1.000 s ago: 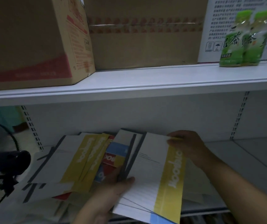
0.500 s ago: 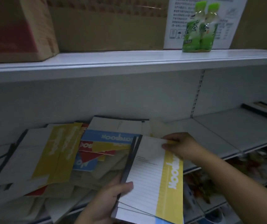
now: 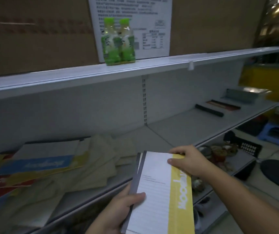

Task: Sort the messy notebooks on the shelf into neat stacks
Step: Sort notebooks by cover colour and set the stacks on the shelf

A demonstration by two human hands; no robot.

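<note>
Both hands on the gathered notebooks [image 3: 160,191], off the shelf [image 3: 194,125] edge: left hand [image 3: 118,210] grips spine side, right hand [image 3: 189,161] pinches top corner to square edges; messy pile [image 3: 51,166] left.

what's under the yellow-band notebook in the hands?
Under the yellow-band notebook, at least one more notebook's grey spine peeks out beside its own spine, the stack gripped by the left hand. Their covers and exact count are hidden by the top one.
</note>
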